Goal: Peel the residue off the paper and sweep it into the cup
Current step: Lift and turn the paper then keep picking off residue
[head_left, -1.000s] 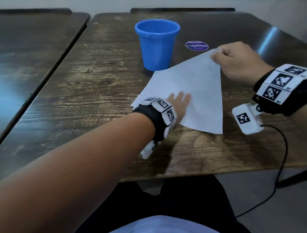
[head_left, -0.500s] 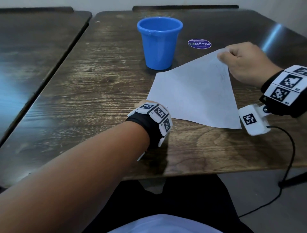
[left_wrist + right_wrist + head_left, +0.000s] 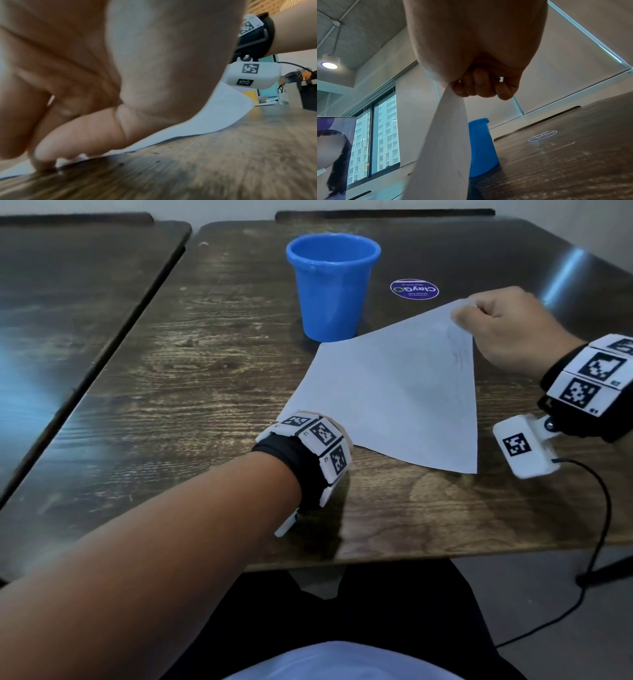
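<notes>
A blue cup (image 3: 332, 285) stands upright at the back of the wooden table (image 3: 191, 378). In front of it lies a white paper (image 3: 394, 395). My right hand (image 3: 462, 314) pinches its far right corner and holds that corner up off the table, as the right wrist view shows (image 3: 458, 88). My left hand (image 3: 39, 163) is at the paper's near left corner, hidden behind the wrist band in the head view. Its thumb and curled fingers meet at the paper's edge on small white bits of residue (image 3: 63, 161).
A round purple sticker (image 3: 414, 289) is stuck to the table right of the cup. A second dark table (image 3: 68, 302) stands to the left across a narrow gap. A black cable (image 3: 603, 525) hangs off the front right edge.
My left hand slid back off the middle of the paper to its near left corner and its fingers curled under. The right hand kept its pinch and shifted the paper slightly right.
</notes>
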